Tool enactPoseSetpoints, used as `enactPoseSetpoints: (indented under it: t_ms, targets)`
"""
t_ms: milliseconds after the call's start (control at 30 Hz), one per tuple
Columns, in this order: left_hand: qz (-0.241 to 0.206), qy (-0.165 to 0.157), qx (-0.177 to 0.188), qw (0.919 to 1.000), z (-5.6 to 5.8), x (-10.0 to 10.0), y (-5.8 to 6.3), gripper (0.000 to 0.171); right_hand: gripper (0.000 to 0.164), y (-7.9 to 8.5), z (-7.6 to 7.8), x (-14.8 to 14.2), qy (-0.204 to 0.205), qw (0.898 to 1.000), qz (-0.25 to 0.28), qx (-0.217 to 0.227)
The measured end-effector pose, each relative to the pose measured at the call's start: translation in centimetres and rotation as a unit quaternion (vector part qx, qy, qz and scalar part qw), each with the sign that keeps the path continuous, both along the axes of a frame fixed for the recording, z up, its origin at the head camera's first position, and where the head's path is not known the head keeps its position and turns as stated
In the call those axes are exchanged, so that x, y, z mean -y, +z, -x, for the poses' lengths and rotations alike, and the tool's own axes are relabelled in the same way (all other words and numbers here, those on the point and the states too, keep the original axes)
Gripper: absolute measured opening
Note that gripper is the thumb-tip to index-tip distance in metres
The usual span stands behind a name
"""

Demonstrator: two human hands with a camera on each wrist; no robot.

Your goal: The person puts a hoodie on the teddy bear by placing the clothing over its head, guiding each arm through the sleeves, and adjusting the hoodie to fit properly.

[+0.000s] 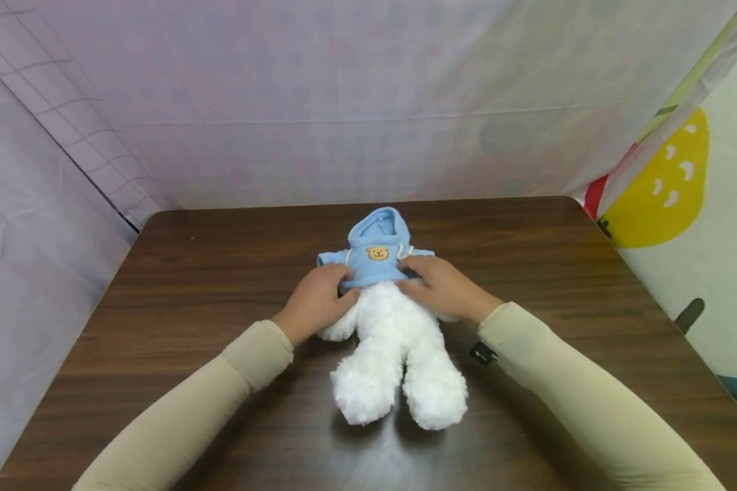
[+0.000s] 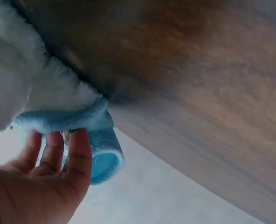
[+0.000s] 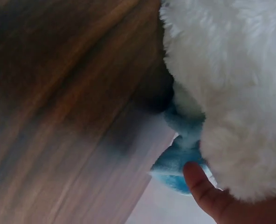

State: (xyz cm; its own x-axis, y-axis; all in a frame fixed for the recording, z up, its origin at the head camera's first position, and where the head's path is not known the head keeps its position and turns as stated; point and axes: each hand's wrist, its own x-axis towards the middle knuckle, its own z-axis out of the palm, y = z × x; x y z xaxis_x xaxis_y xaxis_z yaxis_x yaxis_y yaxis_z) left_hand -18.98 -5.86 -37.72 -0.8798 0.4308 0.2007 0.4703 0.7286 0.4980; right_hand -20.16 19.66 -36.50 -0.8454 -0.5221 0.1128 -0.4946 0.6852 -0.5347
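A white plush toy (image 1: pixel 396 324) lies on the table, its two legs toward me. A small light-blue hoodie (image 1: pixel 374 267) with a bear-face patch covers its upper end; the toy's head is hidden. My left hand (image 1: pixel 319 300) grips the hoodie's lower hem at the left side. In the left wrist view its fingers (image 2: pixel 79 151) curl at the hem, beside a sleeve opening. Across from it, my right hand (image 1: pixel 448 288) holds the hem at the right, thumb side against the white fur. One finger (image 3: pixel 198 182) shows near the blue sleeve in the right wrist view.
The brown wooden table (image 1: pixel 221 245) reaches back to a pale curtain (image 1: pixel 344 102). A small black object (image 1: pixel 483 352) shows beside the right sleeve cuff. At the right hangs a white cloth with a yellow printed shape (image 1: pixel 663 184).
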Motion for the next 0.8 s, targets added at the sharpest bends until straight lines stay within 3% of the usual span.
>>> enactPoseSetpoints:
  t_ms: [100,200,367,467,567,667,800]
  targets:
    - [0.013,-0.014,-0.002,0.9998,-0.1,0.0,-0.3,0.022,0.016,-0.4,0.2,0.0,0.007,1.0,0.004,-0.006]
    - [0.015,-0.024,-0.003,0.9996,-0.1,0.0,-0.6,0.02,0.02,-0.8,0.3,-0.1,0.013,1.0,0.006,-0.018]
    - [0.004,-0.011,0.023,0.9997,-0.5,0.2,-0.2,0.037,0.019,-0.7,0.1,-0.1,0.002,0.998,-0.015,-0.053]
    - [-0.005,-0.003,0.034,0.9994,-0.9,0.3,0.2,0.059,0.036,-0.5,-0.1,-0.1,-0.002,0.998,-0.016,-0.059]
    - [0.001,-0.013,0.034,0.9993,-1.1,0.3,0.2,0.068,0.053,-0.5,-0.1,0.0,0.009,0.999,-0.01,-0.051]
    - [0.011,-0.028,0.027,0.9992,-1.2,0.2,0.3,0.063,0.051,-0.4,-0.2,0.1,0.019,0.998,-0.014,-0.052]
    - [0.003,-0.031,-0.008,0.9995,-1.3,0.0,0.2,0.046,0.034,-0.2,-0.4,0.3,0.019,0.998,-0.007,-0.055]
